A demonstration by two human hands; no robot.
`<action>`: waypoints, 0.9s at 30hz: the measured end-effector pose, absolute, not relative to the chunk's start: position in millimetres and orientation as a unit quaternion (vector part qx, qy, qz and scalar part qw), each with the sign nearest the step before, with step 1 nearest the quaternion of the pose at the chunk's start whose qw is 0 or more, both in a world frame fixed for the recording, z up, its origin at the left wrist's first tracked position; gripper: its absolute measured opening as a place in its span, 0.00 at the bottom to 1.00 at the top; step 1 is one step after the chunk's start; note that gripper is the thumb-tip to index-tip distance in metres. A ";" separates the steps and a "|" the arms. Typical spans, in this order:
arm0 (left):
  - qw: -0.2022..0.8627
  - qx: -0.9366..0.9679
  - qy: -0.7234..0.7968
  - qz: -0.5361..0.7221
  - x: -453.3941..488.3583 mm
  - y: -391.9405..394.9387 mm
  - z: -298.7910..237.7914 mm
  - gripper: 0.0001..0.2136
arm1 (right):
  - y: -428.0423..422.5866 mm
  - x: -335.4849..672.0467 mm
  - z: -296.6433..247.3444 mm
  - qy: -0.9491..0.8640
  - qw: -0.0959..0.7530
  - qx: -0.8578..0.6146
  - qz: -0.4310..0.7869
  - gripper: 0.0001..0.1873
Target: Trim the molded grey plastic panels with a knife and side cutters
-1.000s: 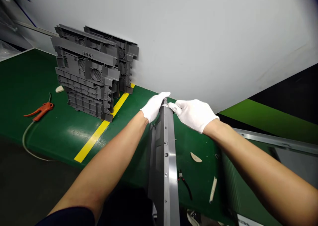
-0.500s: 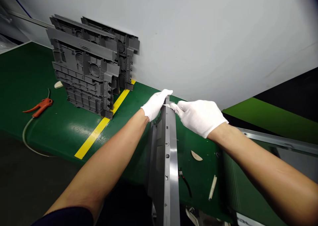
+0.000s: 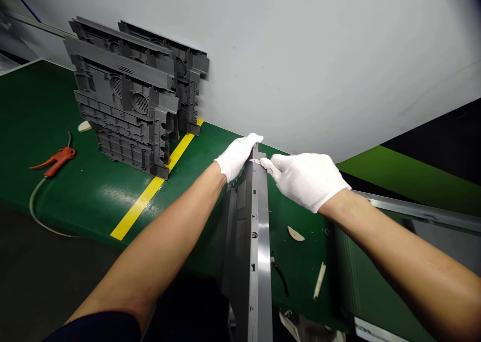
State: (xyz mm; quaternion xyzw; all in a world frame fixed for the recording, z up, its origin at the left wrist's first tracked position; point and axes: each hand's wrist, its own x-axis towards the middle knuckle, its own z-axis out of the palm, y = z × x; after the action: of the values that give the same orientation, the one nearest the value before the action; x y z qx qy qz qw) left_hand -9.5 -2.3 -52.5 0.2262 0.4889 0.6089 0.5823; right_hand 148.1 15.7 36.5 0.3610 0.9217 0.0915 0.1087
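Note:
A long grey panel point(image 3: 264, 241) stands on edge in front of me, its narrow side with slots and clips facing up. My left hand point(image 3: 239, 155), in a white glove, grips the panel's far end, its fingers partly hidden behind the edge. In my right hand point(image 3: 306, 177), also gloved in white, is a small knife with a thin pointed blade point(image 3: 254, 161). The blade lies across the panel's top edge, close to the left hand. Most of the knife's handle is hidden in the closed fingers.
Several dark grey moulded panels point(image 3: 124, 101) stand upright at the left back, on the green table point(image 3: 93, 196) with yellow tape point(image 3: 137, 209). An orange air gun point(image 3: 56, 161) with a hose lies left. Right are a half-round piece point(image 3: 295, 233), black-handled pliers point(image 3: 280, 277), a pale stick point(image 3: 319, 281) and a framed panel point(image 3: 421, 209).
The right hand with the knife has shifted slightly right along with a small turn of the view. My left hand keeps its hold at the panel's far end.

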 end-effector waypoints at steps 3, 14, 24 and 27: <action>0.575 0.224 0.497 0.610 -8.7 -2.6 -50.8 0.16 | 11.5 151.9 34.6 0.923 0.105 0.358 0.091 0.36; 0.544 0.265 0.500 0.619 -12.4 -2.8 -51.6 0.12 | -9.1 187.2 48.5 0.860 -0.143 0.401 -0.281 0.28; 0.416 0.469 0.629 0.459 47.8 -132.9 -15.5 0.54 | -68.1 274.3 -24.8 0.671 -0.149 0.515 -0.512 0.28; 0.343 0.647 0.593 0.335 60.8 -179.7 -1.7 0.43 | -83.5 294.9 -52.5 0.648 -0.131 0.549 -0.511 0.27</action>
State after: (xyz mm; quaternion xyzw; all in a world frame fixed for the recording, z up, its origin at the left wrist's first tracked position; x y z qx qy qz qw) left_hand 60.8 -179.7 -1.7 0.6469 0.5928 0.3355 0.3429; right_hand 294.9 -83.5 -52.5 0.5489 0.6482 -0.5113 -0.1308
